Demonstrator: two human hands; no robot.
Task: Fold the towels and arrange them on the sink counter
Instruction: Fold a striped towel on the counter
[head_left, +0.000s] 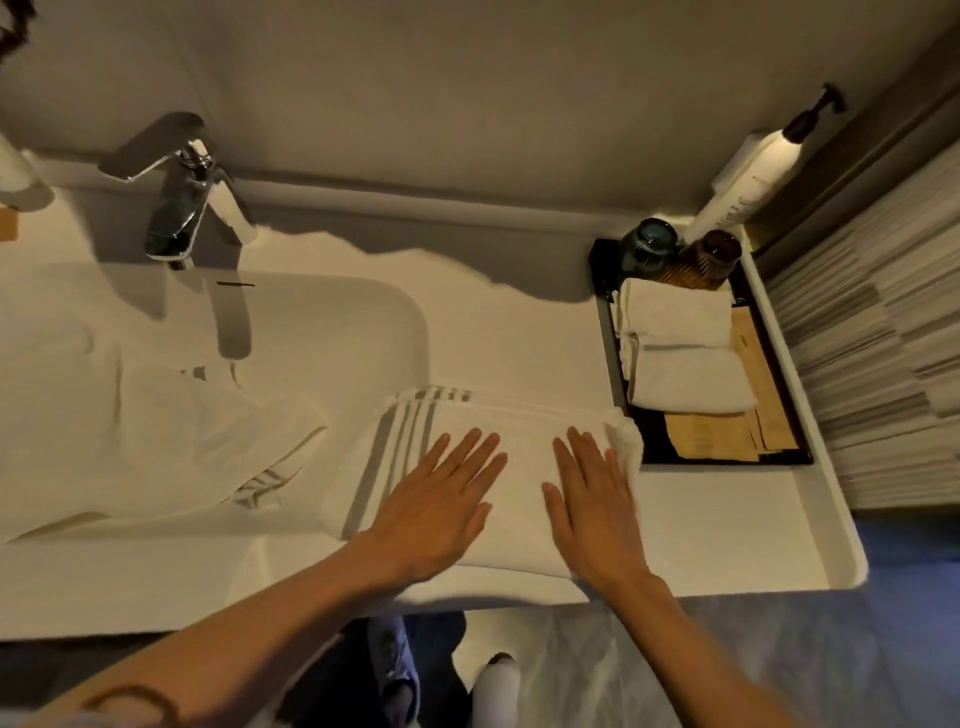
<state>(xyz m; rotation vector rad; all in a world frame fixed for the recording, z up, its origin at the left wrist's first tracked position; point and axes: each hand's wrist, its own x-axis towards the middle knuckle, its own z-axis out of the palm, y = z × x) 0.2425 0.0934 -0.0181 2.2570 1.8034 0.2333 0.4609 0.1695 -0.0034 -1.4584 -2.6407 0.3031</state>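
A folded white towel with grey stripes (519, 415) lies on the white sink counter (717, 525), right of the basin. My left hand (441, 504) rests flat on it with fingers spread. My right hand (597, 504) lies flat beside it on the towel's right part, holding nothing. A second white striped towel (171, 426) lies crumpled and unfolded inside the basin (332, 306). Two small folded white towels (680, 358) sit in a black tray (608, 332) at the right.
A chrome faucet (182, 208) stands behind the basin. The tray also holds two dark cups (680, 254) and tan paper packets (717, 436). A white pump bottle (753, 176) stands behind the tray. A striped wall borders the counter's right edge.
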